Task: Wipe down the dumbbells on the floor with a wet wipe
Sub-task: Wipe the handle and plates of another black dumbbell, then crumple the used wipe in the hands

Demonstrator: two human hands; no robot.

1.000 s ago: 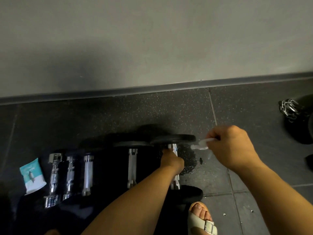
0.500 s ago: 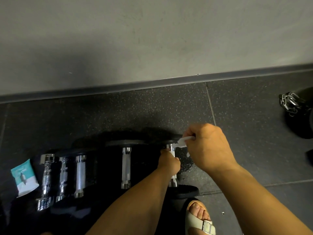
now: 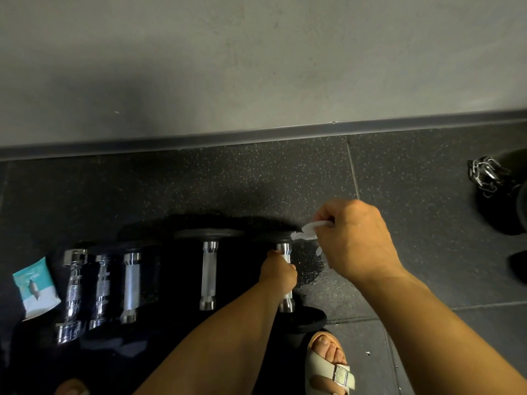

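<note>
Dim scene, deep floor shadows, wide-angle edge distortion

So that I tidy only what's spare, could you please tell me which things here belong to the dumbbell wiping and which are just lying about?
In the job: wet wipe pinched in the right hand; rightmost dumbbell gripped by the left hand; four more dumbbells beside it; wipes packet.
Lying about: metal chain by the right edge.
</note>
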